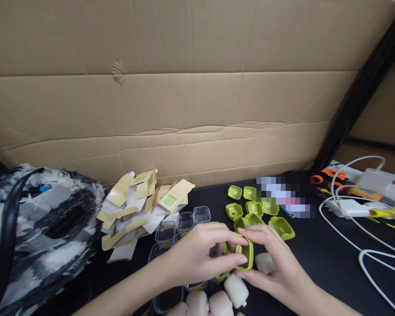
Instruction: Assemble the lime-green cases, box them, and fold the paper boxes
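A small lime-green soft case (249, 252) with a hollow inside is held between both hands, its opening turned toward the left. My left hand (204, 248) reaches thumb and fingertips into its opening, beside a pale yellow oval patch (238, 249). My right hand (273, 259) grips the case's outer side with fingers above and thumb below. Just behind my hands lie several more green case shells (282, 228), open side up, most with a pale oval inside. Rounded cream-coloured pieces (236, 289) lie below the hands, and another cream piece (265, 262) is partly hidden by my right hand.
Clear plastic boxes (185, 220) stand left of the shells, partly behind my left arm. Folded cartons (141, 210) are piled farther left, beside a shaggy black-and-white bag (52, 228). White cables (365, 254) and orange-handled tools (335, 175) lie right. Cardboard (184, 101) walls the back.
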The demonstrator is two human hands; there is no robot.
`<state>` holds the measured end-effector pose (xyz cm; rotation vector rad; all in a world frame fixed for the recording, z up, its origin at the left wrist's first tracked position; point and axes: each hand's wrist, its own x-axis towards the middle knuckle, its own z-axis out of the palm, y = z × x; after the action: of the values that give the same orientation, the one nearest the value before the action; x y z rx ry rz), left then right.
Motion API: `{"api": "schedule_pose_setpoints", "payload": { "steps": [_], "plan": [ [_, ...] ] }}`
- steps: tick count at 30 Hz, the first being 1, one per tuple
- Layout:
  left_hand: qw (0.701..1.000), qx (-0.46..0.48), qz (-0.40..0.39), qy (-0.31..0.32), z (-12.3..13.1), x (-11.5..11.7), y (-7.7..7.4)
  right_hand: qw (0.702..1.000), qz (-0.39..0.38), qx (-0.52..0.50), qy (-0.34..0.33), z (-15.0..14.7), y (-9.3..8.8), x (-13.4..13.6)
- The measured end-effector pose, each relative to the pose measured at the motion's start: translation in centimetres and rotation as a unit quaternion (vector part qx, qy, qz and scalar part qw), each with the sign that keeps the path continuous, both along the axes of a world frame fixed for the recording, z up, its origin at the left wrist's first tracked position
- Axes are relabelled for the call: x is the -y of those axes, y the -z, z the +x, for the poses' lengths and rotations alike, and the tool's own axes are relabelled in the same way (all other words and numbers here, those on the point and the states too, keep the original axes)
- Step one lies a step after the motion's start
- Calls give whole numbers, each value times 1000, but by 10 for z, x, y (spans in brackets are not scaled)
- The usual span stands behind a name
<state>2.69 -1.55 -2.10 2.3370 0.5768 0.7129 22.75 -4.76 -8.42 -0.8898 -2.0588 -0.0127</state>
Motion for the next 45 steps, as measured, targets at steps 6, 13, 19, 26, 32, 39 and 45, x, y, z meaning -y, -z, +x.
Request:
{"api": "schedule_pose_setpoints", "payload": {
  "steps": [6,13,19,26,32,39,45],
  "plan": [
    [984,37,-113,-135,0,1,1,1000,21,-16,8,4,1,0],
    [881,108,-460,13,10,-2,10,999,41,-32,-1,2,1,1],
    [856,144,-496,18,11,-2,10,999,42,-28,-13,3,0,2],
    [858,143,-492,-24,11,0,9,998,33,-34,-28,2,2,3],
    [851,135,-506,-29,8,1,9,998,22,-18,-52,2,-1,5],
    [860,122,-494,-37,10,1,6,998,27,-20,-50,3,-3,3],
    [874,108,-471,-45,12,4,10,998,-7,-18,-64,2,-1,4]
  ]
}}
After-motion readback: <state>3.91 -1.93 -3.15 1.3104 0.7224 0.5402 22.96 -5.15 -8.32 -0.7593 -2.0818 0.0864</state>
